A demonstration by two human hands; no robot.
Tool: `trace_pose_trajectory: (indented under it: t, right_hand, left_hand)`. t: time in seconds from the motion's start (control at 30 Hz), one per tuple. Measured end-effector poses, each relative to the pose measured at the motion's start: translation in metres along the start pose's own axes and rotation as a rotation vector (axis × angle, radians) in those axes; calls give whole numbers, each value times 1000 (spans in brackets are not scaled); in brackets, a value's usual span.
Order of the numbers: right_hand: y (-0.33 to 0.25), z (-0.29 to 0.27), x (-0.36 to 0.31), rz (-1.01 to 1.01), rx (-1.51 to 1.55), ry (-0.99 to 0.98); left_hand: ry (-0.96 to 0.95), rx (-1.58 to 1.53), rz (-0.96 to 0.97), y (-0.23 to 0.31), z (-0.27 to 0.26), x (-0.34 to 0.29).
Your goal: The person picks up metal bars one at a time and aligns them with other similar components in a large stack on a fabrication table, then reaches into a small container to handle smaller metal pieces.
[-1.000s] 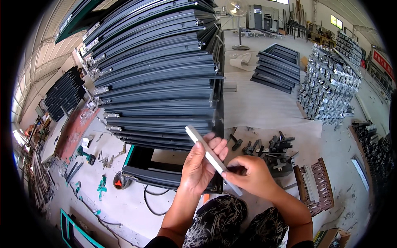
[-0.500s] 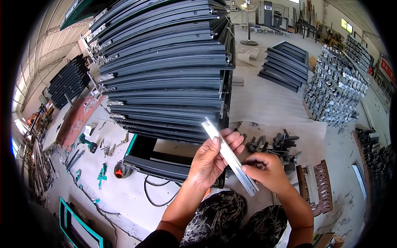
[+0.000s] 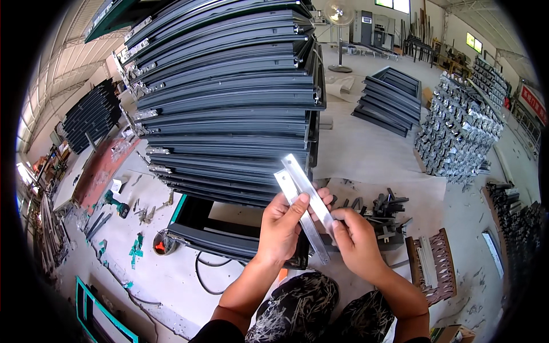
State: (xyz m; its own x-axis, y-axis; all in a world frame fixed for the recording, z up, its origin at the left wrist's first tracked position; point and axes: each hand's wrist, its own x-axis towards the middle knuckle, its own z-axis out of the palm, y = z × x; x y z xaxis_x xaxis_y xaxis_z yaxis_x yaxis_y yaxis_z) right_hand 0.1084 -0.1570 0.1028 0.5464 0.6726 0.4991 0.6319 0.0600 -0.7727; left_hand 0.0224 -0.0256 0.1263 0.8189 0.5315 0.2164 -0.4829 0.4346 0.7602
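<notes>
Two short silvery metal strips cross each other in front of me. My left hand (image 3: 281, 227) is closed round one metal strip (image 3: 286, 185), its thumb pressed on the face and its fingers behind. My right hand (image 3: 359, 239) pinches the lower end of the other metal strip (image 3: 305, 182), which lies over the first and has a small hole near its top end. The strips touch or overlap near my left thumb. Just beyond them rises a tall stack of dark frames (image 3: 229, 108), with metal fittings along its left side.
A cordless drill (image 3: 117, 204), a small bucket (image 3: 164, 244) and a black cable (image 3: 201, 274) lie to the left. On the right are dark metal offcuts (image 3: 389, 208), a brown slotted rack (image 3: 446, 263) and a pile of silvery parts (image 3: 457, 128). A pedestal fan (image 3: 339, 40) stands behind.
The strips, formerly lying together as one bundle, are now spread apart and crossed. My right hand has shifted one strip up across the other, and the view has turned slightly.
</notes>
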Motion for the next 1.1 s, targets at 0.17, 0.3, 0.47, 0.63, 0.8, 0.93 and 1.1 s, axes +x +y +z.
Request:
trace_pose_trajectory:
  t: [0.17, 0.3, 0.47, 0.63, 0.8, 0.93, 1.1]
  right_hand:
    - [-14, -10, 11, 415, 673, -119]
    - [-14, -11, 13, 498, 908, -225]
    - [-20, -13, 14, 498, 933, -245]
    - [-32, -6, 44, 408, 976, -300]
    - [-48, 9, 85, 650, 1666, -201]
    - [-41, 26, 101, 669, 1942, -189]
    - [-47, 33, 96, 574, 2154, -176]
  left_hand:
    - [-39, 189, 110, 9, -5, 16]
    - [10, 192, 115, 14, -4, 20]
    - [25, 192, 53, 21, -4, 23]
    - [79, 478, 158, 44, 5, 48]
    - [67, 945, 385, 60, 15, 104]
    - [43, 1093, 366, 68, 19, 123]
    - [9, 1188, 279, 75, 30, 125]
